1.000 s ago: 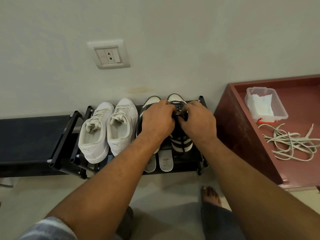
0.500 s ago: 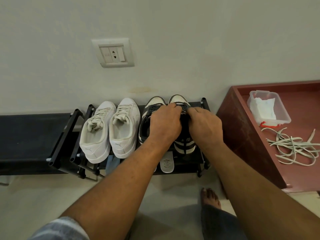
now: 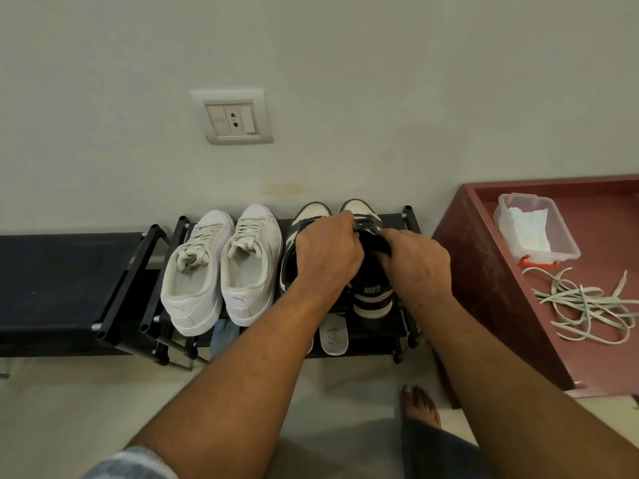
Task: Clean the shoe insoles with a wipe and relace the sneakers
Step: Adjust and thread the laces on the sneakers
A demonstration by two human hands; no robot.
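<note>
Black-and-white sneaker (image 3: 371, 299) sat on the rack (image 3: 411, 219), with the left hand (image 3: 326, 252) and right hand (image 3: 415, 261) both clenched around its laced top. A hard tug could drag it off the rack's front edge.

A shoe rack (image 3: 411, 219) stands against the wall, under a socket (image 3: 235, 115). Two pairs of shoes sit on top: the left pair (image 3: 193, 281) and the right pair (image 3: 313, 210). An insole (image 3: 332, 335) lies on the shelf below. Right of the rack, a table (image 3: 605, 216) holds a box (image 3: 567, 250), with laces (image 3: 587, 305) in front of it.
</note>
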